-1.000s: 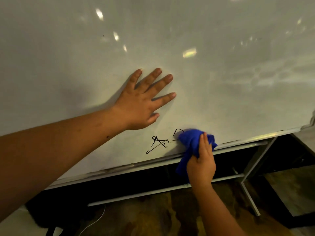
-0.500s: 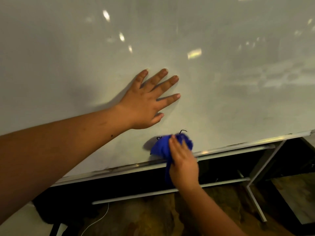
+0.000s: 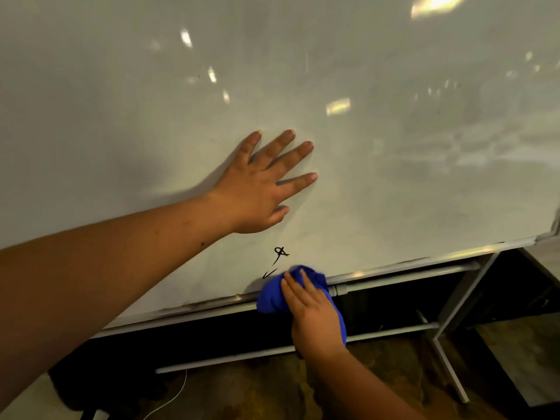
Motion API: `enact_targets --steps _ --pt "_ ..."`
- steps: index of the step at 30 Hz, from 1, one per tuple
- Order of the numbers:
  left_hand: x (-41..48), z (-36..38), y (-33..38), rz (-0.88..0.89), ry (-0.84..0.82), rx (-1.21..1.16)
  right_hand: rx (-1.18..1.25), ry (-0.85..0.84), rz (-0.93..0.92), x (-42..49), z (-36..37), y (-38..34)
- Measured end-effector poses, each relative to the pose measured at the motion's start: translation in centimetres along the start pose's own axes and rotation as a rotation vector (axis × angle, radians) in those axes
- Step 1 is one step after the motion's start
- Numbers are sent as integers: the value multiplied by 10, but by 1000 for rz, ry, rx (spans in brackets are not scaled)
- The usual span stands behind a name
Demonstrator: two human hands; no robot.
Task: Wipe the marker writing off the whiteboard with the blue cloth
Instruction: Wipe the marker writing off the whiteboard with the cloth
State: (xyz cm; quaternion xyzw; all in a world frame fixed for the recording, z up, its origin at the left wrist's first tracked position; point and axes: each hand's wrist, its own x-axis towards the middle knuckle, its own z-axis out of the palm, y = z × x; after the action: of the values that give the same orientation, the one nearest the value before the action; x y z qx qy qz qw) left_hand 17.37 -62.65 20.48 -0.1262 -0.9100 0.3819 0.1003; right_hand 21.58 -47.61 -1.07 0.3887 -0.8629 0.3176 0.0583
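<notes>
The whiteboard (image 3: pixel 363 183) fills the upper view, glossy and mostly bare. A small piece of black marker writing (image 3: pixel 280 256) is left near its bottom edge, with a short stroke just below and to the left. My right hand (image 3: pixel 312 316) is closed on the bunched blue cloth (image 3: pixel 274 295), pressing it at the board's bottom edge just below and right of the writing. My left hand (image 3: pixel 260 189) lies flat on the board with fingers spread, above the writing and holding nothing.
The board's metal bottom frame (image 3: pixel 424 265) runs across, with stand bars and a leg (image 3: pixel 466 301) below at the right. A white cable (image 3: pixel 175 395) lies on the brown floor under the board.
My right hand swept the cloth left over the marks, then down to the bottom edge. The right-hand stroke is gone and the remaining writing is smaller. My left hand stayed planted.
</notes>
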Motion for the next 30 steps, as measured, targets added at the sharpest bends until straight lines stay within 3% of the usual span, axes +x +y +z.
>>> enact_targets --steps 4,6,9,12,15,18,23,25,27,30 --pt "-1 -4 6 9 17 1 149 389 90 34 -38 -6" --pt "-2 -5 7 7 15 -11 194 470 100 49 -46 -17" --pt "-3 -5 5 3 -2 -36 81 360 -60 49 -29 -31" --pt "-3 -3 0 8 -10 -17 -28 3 -168 31 1 -31" --pt "-1 -1 -1 10 -12 -8 -98 -272 -131 15 21 -25" --pt "-1 -2 2 9 -2 11 -75 -231 -111 14 14 -29" --pt "-5 -5 7 5 7 4 73 193 -47 38 -23 -40" --pt "-5 -6 7 0 2 7 92 279 -33 46 -31 -41" --pt "-5 -8 6 -3 -6 1 34 168 -64 43 -25 -41" --pt "-5 -8 3 -6 -18 -7 -60 -151 -120 20 0 -31"
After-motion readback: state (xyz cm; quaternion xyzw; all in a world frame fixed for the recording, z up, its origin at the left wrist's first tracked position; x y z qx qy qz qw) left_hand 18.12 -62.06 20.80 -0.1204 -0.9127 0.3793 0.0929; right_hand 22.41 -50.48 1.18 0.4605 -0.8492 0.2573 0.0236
